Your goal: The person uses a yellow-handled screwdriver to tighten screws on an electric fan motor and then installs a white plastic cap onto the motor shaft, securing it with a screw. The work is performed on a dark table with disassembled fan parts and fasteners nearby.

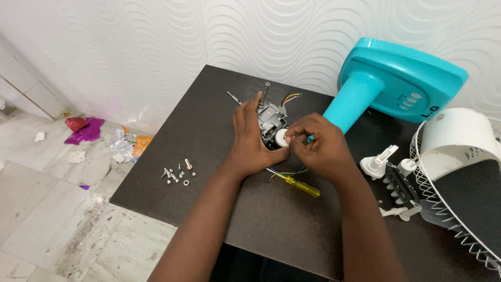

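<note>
You are steadying the heavy, rigid fan motor [271, 124] with your left hand [250, 143] cupped against it, while your right hand [318, 146] is pinching its small white plastic knob [282, 138], probably light and breakable.

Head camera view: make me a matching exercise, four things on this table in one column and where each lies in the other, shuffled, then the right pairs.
Things:
1. fan motor
2. screwdriver
3. screws
4. fan guard

Places:
A. loose pile near the table's left edge
B. at the table's right end
C. between the left hand and right hand
D. on the table just below the hands, yellow handle pointing right

Pairs: 1-C, 2-D, 3-A, 4-B
</note>
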